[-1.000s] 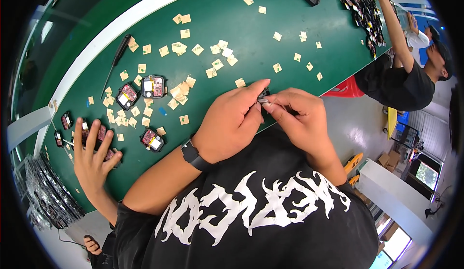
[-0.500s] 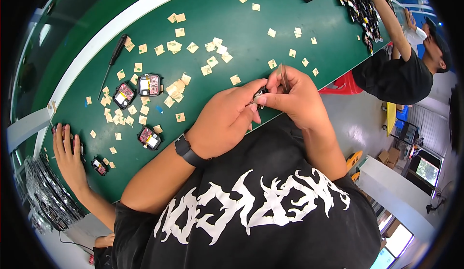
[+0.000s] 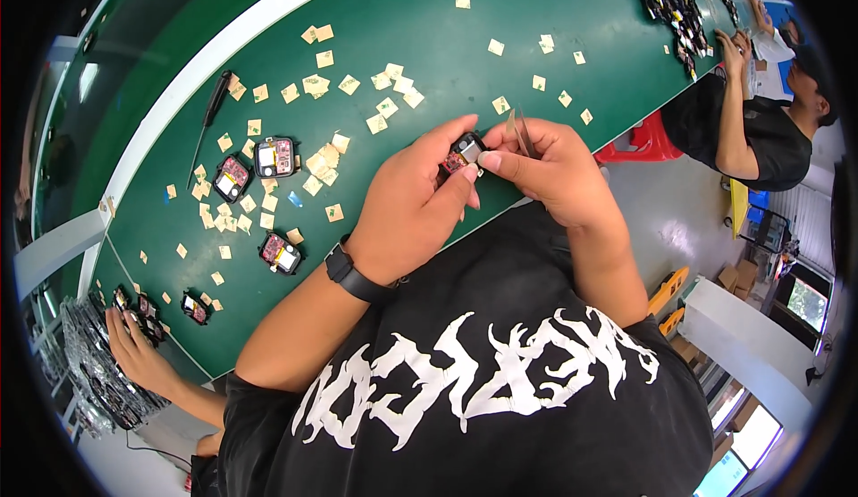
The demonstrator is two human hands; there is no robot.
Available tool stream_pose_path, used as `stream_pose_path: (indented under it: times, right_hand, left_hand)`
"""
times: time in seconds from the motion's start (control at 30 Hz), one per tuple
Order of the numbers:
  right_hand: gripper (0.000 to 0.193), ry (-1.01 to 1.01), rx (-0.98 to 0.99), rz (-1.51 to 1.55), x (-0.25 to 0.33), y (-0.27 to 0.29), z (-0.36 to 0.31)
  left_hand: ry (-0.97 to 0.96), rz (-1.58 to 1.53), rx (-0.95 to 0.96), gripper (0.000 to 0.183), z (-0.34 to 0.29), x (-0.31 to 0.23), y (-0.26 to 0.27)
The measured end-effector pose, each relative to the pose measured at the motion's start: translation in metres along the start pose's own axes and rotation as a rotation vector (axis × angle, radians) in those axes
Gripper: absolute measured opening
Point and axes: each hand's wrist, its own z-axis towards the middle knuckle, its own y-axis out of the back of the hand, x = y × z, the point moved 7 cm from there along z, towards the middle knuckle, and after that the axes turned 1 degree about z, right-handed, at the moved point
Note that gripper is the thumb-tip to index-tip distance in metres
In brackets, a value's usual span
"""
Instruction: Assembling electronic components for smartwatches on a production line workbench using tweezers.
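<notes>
My left hand (image 3: pixel 407 202), with a black watch band (image 3: pixel 350 273) on its wrist, grips a small black watch-like case (image 3: pixel 466 150) whose red circuit board and grey-white part show. Against its right edge press the thumb and fingers of my right hand (image 3: pixel 563 175). Metal tweezers (image 3: pixel 524 132) stick up from that right hand, points away from me. Whether anything sits between their points I cannot make out. Farther left on the green table (image 3: pixel 420 41) lie similar opened cases (image 3: pixel 274 156), (image 3: pixel 231 178) and a smaller case (image 3: pixel 281 253).
Small cream square stickers (image 3: pixel 315 84) are scattered over the table, beside a black-handled screwdriver (image 3: pixel 215 99). A co-worker's hand (image 3: pixel 138 354) is at the left near more cases and a stack of clear-wrapped parts (image 3: pixel 94 354). Another person (image 3: pixel 746 130) sits right, by a heap of black parts (image 3: pixel 661 10).
The case in my hands has tilted so its inside now shows. The co-worker's hand at left has drawn back, uncovering cases. The person at right has lowered an arm.
</notes>
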Motion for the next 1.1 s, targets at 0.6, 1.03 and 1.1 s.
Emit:
stream_pose_path:
  times: [0.6,1.03,1.1]
  right_hand:
    - [0.015,0.087,-0.011,-0.001,-0.011,0.004,0.003]
    - [0.014,0.2,-0.071,-0.034,-0.012,0.006,0.001]
    - [0.013,0.205,-0.067,-0.014,-0.012,0.005,0.001]
  left_hand:
    - [0.083,-0.23,0.043,0.045,0.001,-0.001,-0.001]
    - [0.035,-0.26,0.055,0.051,0.003,0.0,0.001]
    - [0.042,-0.26,0.032,0.051,0.002,0.001,0.002]
